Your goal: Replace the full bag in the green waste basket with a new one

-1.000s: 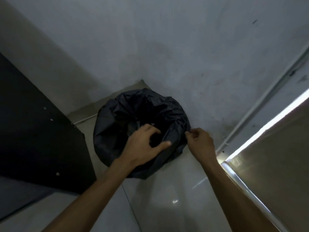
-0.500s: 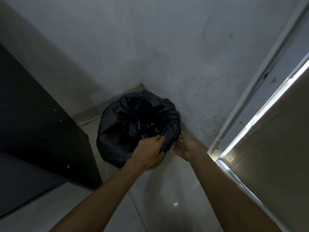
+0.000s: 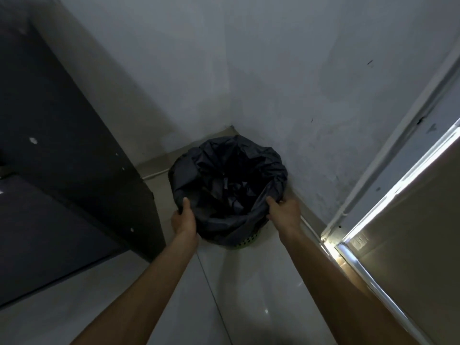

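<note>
the green waste basket stood on the pale tiled floor in the corner where two grey walls met, and only a strip of its perforated green side showed at the near bottom edge. a black bag lined it, its crumpled mouth spread wide and folded outward over the rim, hiding almost all of the basket.

the left hand was at the near-left side of the rim, its grip clenched on the bag's edge, thumb on the inner side of the plastic and the other fingers hidden beneath the fold. the right hand was at the near-right side, its grip also grasping the bag's edge, fingers curled over the plastic. both forearms reached in from the lower part of the view, well apart from each other.

a dark panel stood to the left of the basket, close beside it. on the right ran a bright metal-edged frame, brightly lit along its strip.
</note>
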{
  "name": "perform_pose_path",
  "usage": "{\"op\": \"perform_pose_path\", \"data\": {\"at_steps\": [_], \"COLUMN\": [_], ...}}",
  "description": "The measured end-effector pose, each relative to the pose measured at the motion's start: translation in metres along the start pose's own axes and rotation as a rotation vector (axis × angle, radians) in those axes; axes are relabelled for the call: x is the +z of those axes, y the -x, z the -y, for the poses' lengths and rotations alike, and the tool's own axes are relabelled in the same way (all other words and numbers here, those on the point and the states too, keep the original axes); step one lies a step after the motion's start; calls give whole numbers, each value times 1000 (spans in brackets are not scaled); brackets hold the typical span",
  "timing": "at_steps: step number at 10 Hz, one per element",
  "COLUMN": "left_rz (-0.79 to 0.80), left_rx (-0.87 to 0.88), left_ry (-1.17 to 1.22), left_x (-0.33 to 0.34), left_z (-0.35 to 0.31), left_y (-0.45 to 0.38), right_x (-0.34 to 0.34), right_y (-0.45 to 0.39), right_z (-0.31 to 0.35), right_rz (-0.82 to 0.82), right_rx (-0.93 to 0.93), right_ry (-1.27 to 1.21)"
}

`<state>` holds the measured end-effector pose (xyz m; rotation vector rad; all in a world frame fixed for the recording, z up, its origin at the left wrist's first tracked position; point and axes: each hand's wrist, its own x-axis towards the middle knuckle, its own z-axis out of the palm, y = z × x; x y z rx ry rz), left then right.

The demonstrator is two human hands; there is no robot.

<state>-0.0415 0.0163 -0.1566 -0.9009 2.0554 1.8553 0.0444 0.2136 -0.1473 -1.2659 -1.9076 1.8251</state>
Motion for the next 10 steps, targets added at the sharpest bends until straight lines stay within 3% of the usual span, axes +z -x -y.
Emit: {"op": "perform_pose_path", "data": {"at_steps": [1, 4, 7, 8, 10], "left_rz": [-5, -77, -22, -51, 112], "left_rx": [88, 53, 31, 100, 327], "left_ry": [54, 201, 25, -173, -288], "left_x": [2, 19, 6, -6, -26], "left_z": [-11, -35, -38, -44, -80], "left_y": [-7, -48, -55, -35, 12], "right_x": [4, 34, 25, 10, -15], "right_y": [-5, -41, -32, -12, 21], "right_z": [9, 39, 54, 66, 96], "right_rz": [15, 68, 42, 44, 126], "right_rx": [33, 5, -49, -88, -186], "right_ry": [-24, 2, 197, 264, 288]}}
